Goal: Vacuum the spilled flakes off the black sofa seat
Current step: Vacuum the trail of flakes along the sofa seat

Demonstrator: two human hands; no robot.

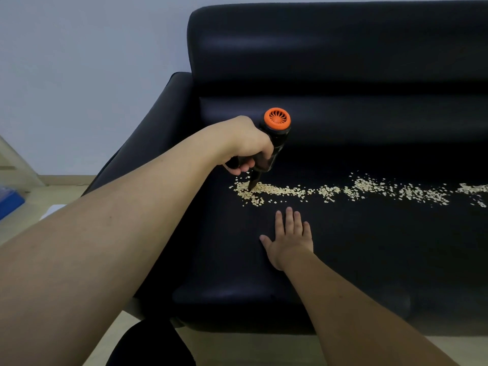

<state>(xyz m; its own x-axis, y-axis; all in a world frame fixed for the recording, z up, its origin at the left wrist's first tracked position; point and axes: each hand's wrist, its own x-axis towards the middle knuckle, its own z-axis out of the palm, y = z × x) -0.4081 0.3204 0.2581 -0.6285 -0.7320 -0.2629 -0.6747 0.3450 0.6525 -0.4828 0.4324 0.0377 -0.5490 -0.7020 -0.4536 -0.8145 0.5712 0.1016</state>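
Note:
My left hand [244,145] grips the handle of a small black handheld vacuum [274,138] with an orange fan cap. Its narrow nozzle points down into the left end of a trail of pale flakes [343,191]. The flakes run in a band across the black sofa seat [369,254] from the nozzle to the right edge of the view. My right hand [289,239] rests flat on the seat, fingers straight, just in front of the flakes and apart from them.
The sofa's backrest [343,48] rises behind the flakes and its armrest [158,133] lies under my left forearm. A pale wall stands at the left. A blue object [10,200] lies on the light floor at the far left.

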